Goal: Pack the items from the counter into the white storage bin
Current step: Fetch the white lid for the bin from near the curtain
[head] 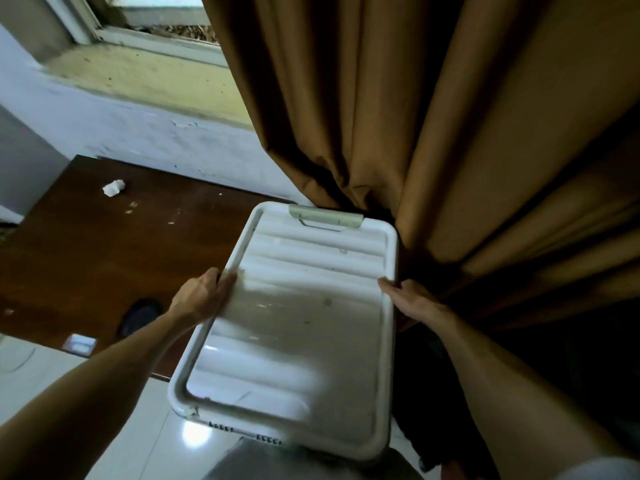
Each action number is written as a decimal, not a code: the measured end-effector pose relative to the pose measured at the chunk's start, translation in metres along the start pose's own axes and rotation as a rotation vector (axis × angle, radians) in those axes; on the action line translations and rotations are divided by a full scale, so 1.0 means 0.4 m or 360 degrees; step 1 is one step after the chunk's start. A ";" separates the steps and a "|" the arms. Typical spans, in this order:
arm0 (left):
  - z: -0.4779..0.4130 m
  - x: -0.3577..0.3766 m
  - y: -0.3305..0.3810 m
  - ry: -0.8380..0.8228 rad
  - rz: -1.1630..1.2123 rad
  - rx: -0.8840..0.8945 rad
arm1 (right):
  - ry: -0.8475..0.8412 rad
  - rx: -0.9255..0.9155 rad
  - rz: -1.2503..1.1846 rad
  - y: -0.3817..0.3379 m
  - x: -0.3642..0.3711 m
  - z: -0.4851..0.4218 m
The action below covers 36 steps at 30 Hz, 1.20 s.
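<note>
You have the white storage bin [386, 341] held up in front of you with both hands, its ribbed lid [294, 323] on and facing you. The bin is above the tiled floor [114, 393], and its far left corner overlaps the edge of the brown table [86, 254].

Your left hand [204, 296] grips the bin's left rim about halfway along, with the thumb on top and the fingers wrapped over the edge. Your right hand [412, 301] holds the right rim opposite it. Its thumb lies against the edge and its fingers curl underneath, out of sight.

A pale latch [325, 216] sits on the far end of the lid, close to the brown curtain [450, 133] hanging on your right. On the table, a crumpled white scrap [113, 187] lies near the far edge, well apart from the bin. A dark oval object [140, 315] lies nearer you, just beside your left forearm.
</note>
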<state>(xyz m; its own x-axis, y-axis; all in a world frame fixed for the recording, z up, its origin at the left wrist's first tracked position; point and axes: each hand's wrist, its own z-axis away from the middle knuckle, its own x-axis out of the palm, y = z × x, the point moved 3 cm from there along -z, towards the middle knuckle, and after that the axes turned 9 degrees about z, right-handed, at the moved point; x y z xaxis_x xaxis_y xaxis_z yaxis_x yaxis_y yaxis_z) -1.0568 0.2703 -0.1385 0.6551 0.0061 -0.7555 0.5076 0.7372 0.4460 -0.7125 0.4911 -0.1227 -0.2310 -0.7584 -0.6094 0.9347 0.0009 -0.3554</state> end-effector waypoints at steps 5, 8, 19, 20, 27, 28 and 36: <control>-0.063 -0.039 0.039 0.0055 0.0046 0.0111 | 0.0069 0.0008 -0.0006 -0.015 -0.055 -0.037; -0.111 -0.047 0.073 0.0035 0.0079 0.0170 | 0.0191 0.0055 0.0064 -0.027 -0.073 -0.066; -0.262 -0.054 0.124 -0.0107 -0.0027 0.0178 | 0.0285 0.0193 0.0049 -0.090 -0.092 -0.146; -0.269 -0.051 0.120 -0.0133 -0.0037 0.0167 | 0.0289 0.0202 0.0078 -0.095 -0.090 -0.151; -0.294 -0.043 0.109 -0.0210 -0.0093 0.0169 | 0.0410 0.0258 0.0302 -0.110 -0.066 -0.158; -0.297 -0.044 0.106 -0.0213 -0.0095 0.0172 | 0.0429 0.0262 0.0311 -0.107 -0.061 -0.156; -0.302 -0.058 0.091 -0.0185 -0.0200 0.0243 | 0.0427 0.0370 0.0190 -0.082 0.015 -0.100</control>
<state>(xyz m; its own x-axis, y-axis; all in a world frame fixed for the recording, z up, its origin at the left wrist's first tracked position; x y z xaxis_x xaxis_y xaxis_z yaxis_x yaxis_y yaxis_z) -1.1211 0.3787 -0.1625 0.6372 -0.1638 -0.7531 0.6621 0.6165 0.4261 -0.7554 0.5126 -0.1429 -0.1504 -0.5643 -0.8118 0.9886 -0.0924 -0.1189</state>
